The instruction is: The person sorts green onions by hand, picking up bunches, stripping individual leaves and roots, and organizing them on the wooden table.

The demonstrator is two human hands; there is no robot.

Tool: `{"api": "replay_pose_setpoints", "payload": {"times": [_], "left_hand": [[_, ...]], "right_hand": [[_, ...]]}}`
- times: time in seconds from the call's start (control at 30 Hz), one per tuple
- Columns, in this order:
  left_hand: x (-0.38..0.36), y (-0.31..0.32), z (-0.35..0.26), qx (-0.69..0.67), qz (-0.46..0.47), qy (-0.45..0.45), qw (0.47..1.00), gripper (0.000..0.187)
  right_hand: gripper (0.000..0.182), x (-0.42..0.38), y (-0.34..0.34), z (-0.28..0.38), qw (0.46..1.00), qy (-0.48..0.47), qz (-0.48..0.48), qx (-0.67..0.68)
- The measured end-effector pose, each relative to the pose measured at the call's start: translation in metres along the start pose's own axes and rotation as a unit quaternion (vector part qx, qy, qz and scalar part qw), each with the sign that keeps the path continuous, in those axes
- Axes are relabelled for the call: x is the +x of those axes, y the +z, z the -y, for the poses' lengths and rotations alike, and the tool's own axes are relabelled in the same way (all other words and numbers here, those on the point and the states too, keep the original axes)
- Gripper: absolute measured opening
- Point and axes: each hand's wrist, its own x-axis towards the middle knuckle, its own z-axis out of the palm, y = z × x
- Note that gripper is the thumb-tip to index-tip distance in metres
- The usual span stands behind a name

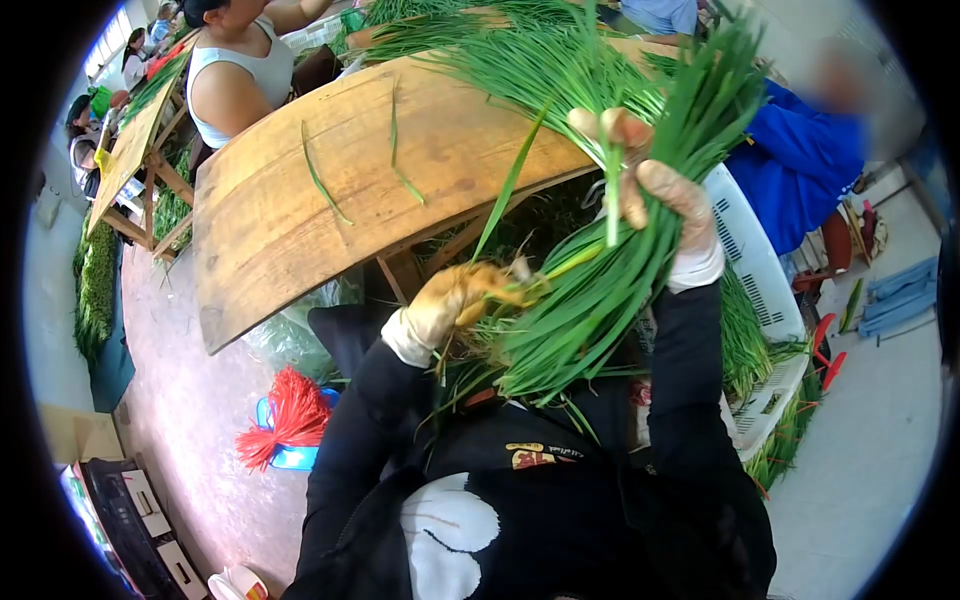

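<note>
A large bunch of green garlic chives [585, 310] lies across my lap and rises toward the upper right. My right hand [660, 190], in a pale glove, is closed around the bunch, with some white stems between thumb and fingers. My left hand [460, 300], its glove stained yellow-brown, pinches loose chive leaves at the bunch's lower left. One long green blade [512, 185] stands up from near those fingers, and a yellowed blade [575, 262] runs from them into the bunch. The left fingertips are partly hidden by leaves.
A wooden table [290, 215] carries loose blades and a chive pile [510, 60]. At right stands a white crate [765, 270] of chives. Red ties [285, 420] lie on a blue holder on the floor. A person in white [240, 85] and one in blue [805, 150] sit nearby.
</note>
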Motion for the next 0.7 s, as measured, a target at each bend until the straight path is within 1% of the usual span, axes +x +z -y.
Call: {"api": "replay_pose_setpoints", "payload": {"times": [0.03, 0.07, 0.1, 0.13, 0.17, 0.2, 0.23, 0.27, 0.3, 0.33, 0.37, 0.4, 0.43, 0.47, 0.53, 0.57, 0.6, 0.63, 0.67, 0.7], "left_hand": [[-0.012, -0.023, 0.020, 0.057, -0.040, -0.041, 0.997, 0.031], [-0.022, -0.025, 0.023, 0.436, -0.090, -0.117, 0.888, 0.025], [-0.031, -0.027, 0.025, 0.729, -0.078, -0.227, 0.642, 0.022], [-0.037, -0.029, 0.026, 0.750, -0.028, -0.334, 0.571, 0.036], [-0.041, -0.014, 0.009, 0.787, -0.005, -0.309, 0.534, 0.047], [-0.046, -0.002, -0.006, 0.821, 0.016, -0.284, 0.495, 0.057], [-0.040, -0.006, -0.030, 0.769, 0.033, -0.202, 0.606, 0.068], [-0.032, -0.026, -0.050, 0.655, 0.045, -0.049, 0.752, 0.059], [-0.023, -0.046, -0.067, 0.395, -0.007, -0.096, 0.913, 0.044], [-0.011, -0.081, -0.077, 0.022, -0.190, -0.045, 0.981, 0.033], [-0.005, -0.125, -0.091, 0.149, -0.298, 0.050, 0.941, 0.030], [0.002, -0.122, -0.114, 0.508, -0.336, 0.023, 0.793, 0.034], [0.010, -0.120, -0.137, 0.771, -0.388, -0.040, 0.503, 0.039], [0.019, -0.132, -0.136, 0.771, -0.386, -0.038, 0.505, 0.039], [0.042, -0.178, -0.118, 0.752, -0.458, -0.092, 0.465, 0.047], [0.056, -0.206, -0.097, 0.796, -0.363, -0.043, 0.481, 0.049], [0.068, -0.193, -0.094, 0.830, -0.264, 0.005, 0.491, 0.051], [0.074, -0.176, -0.085, 0.800, -0.198, -0.028, 0.566, 0.050], [0.084, -0.118, -0.086, 0.760, -0.131, -0.061, 0.633, 0.049], [0.088, -0.111, -0.063, 0.791, -0.003, -0.051, 0.609, 0.048]], "right_hand": [[0.042, -0.002, -0.002, 0.007, 1.000, 0.003, -0.014, -0.003], [0.043, -0.004, -0.005, 0.013, 1.000, 0.005, -0.028, -0.006], [0.043, -0.005, -0.010, 0.019, 0.999, 0.000, -0.023, -0.044], [0.044, -0.006, -0.015, 0.023, 0.997, -0.003, -0.016, -0.080], [0.044, -0.009, -0.010, 0.030, 0.990, -0.006, -0.033, -0.134], [0.043, -0.010, -0.011, 0.031, 0.991, -0.016, -0.043, -0.127], [0.042, -0.012, -0.013, 0.033, 0.991, -0.025, -0.053, -0.119], [0.043, -0.017, -0.016, 0.038, 0.990, -0.020, -0.069, -0.119], [0.043, -0.022, -0.020, 0.043, 0.989, -0.016, -0.086, -0.118], [0.043, -0.027, -0.028, 0.050, 0.990, -0.012, -0.077, -0.120], [0.043, -0.030, -0.036, 0.053, 0.993, -0.024, -0.062, -0.102], [0.042, -0.034, -0.036, 0.055, 0.991, -0.025, -0.092, -0.090], [0.041, -0.034, -0.040, 0.058, 0.993, -0.007, -0.079, -0.090], [0.040, -0.033, -0.043, 0.060, 0.994, 0.011, -0.066, -0.091], [0.029, -0.029, -0.048, 0.054, 0.996, 0.036, -0.046, -0.074], [0.026, -0.025, -0.038, 0.050, 0.990, 0.041, -0.096, -0.091], [0.028, -0.021, -0.040, 0.046, 0.990, 0.055, -0.100, -0.085], [0.029, -0.016, -0.040, 0.042, 0.987, 0.063, -0.115, -0.093], [0.030, -0.010, -0.040, 0.038, 0.984, 0.069, -0.128, -0.101], [0.034, -0.003, -0.040, 0.038, 0.988, 0.077, -0.108, -0.076]]}}
